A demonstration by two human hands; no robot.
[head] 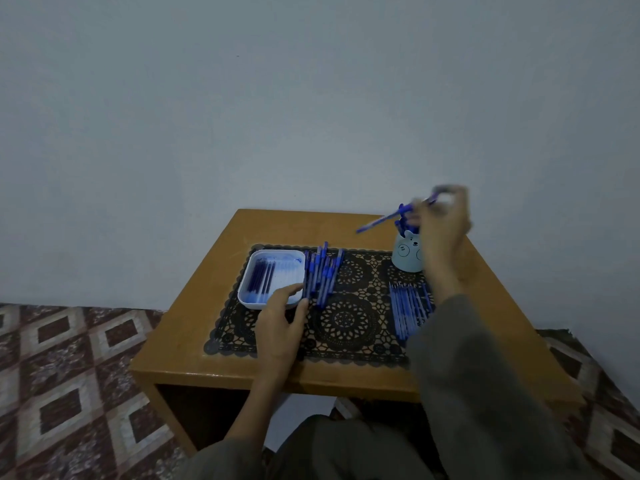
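My right hand (441,230) pinches a blue pen (384,220) in the air above a pale blue bear-faced pen cup (406,255) that holds several blue pens; the hand is blurred. My left hand (282,318) rests with relaxed fingers on the lace mat (346,320), its fingertips at the near right corner of a white tray (258,299) and beside a pile of blue pens (322,271). Several dark refills (263,277) lie in the tray. Another row of blue refills or pen barrels (408,306) lies at the mat's right side, partly hidden by my right sleeve.
The small wooden table (194,341) stands against a plain pale wall. A patterned tiled floor (62,393) surrounds it. My knees and grey clothing sit under the table's near edge.
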